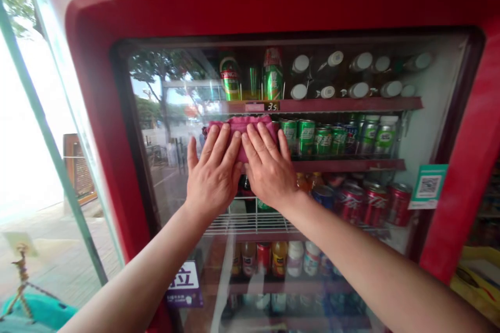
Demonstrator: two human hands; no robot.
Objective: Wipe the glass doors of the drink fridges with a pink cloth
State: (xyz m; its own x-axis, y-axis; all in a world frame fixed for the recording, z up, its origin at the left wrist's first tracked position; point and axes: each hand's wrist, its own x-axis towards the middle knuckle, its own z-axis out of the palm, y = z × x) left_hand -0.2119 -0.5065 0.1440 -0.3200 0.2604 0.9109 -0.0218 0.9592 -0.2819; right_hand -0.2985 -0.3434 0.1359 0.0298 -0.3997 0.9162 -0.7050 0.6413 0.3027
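I have two hands, left hand (213,182) and right hand (270,174), flat with fingers spread over one cloth (239,124), pressed to the glass (156,119); the spread presumably distributes pressure evenly. Neither hand curls to grip. Two labels face outward, presumably for reading: one purple label (184,283) below-left of the cloth, one QR label (428,187) below-right. Behind the glass, at least four green cans (305,135) stand right of the cloth; at least three red cans (375,205) stand lower right.
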